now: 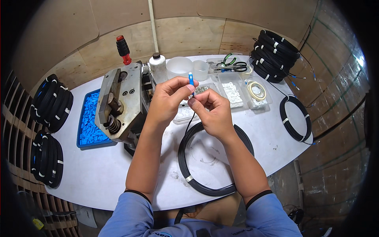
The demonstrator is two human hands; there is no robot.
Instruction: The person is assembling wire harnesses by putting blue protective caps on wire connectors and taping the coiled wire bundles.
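Observation:
Over the middle of the table, my left hand (pixel 166 99) pinches a small blue connector (pixel 191 81) with a pale tip that points up and away. Close beside it, my right hand (pixel 215 112) is closed, thumb against forefinger, on the thin black cable (pixel 190 120) just below the connector. From there the cable runs down to a black cable coil (pixel 182 162) lying flat under my right forearm. A white tie (pixel 189 178) binds that coil. Exactly where cable and connector meet is partly hidden by my fingers.
A metal bench press (pixel 128 93) stands left of my hands. Beside it, a blue tray (pixel 81 145) holds many blue connector pieces. Behind are a white bottle (pixel 158 67), plastic tubs (pixel 179 68), scissors (pixel 235 68) and a tape roll (pixel 256 91). Stacked cable coils (pixel 274 55) sit far right.

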